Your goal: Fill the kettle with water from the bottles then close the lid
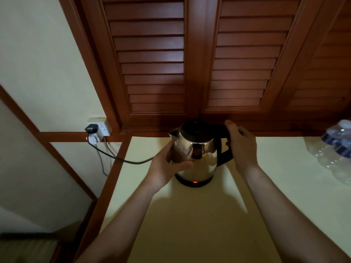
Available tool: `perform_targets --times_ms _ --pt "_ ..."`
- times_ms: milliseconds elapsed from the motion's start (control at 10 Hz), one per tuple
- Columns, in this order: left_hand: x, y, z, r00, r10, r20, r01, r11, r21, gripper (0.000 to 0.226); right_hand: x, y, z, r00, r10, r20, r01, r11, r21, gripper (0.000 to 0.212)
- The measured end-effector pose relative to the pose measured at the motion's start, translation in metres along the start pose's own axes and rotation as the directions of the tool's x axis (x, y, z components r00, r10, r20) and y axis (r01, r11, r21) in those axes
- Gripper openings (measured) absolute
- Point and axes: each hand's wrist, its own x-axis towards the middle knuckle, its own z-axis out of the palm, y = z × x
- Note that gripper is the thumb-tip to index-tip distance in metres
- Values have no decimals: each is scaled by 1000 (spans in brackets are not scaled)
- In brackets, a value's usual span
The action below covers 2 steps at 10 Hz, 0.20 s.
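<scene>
Louvred doors [152, 63] back the cream counter [190, 224]. My left hand [167, 166] curls its fingers [183, 165] round the steel kettle [203, 162], standing on its base [193, 184]; my right hand [243, 147] grips the handle [225, 155], thumb [229, 123] near the shut lid [197, 130]. I judge filling hasn't begun: next, open the lid, then fetch the bottles [326, 160] at right. Their blue labels [341, 148] and the kettle's dark sticker [197, 151] are unreadable.
</scene>
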Motion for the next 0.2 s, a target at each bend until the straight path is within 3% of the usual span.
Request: perform_targets --times_ms 100,200 --pt "-17 -3 6 990 -23 -138 40 992 121 66 -14 2 -10 1000 0 13 0 999 -45 50" --pt "-68 -15 21 952 -100 -291 113 993 27 42 -61 29 -31 1000 -27 -14 26 999 -37 31"
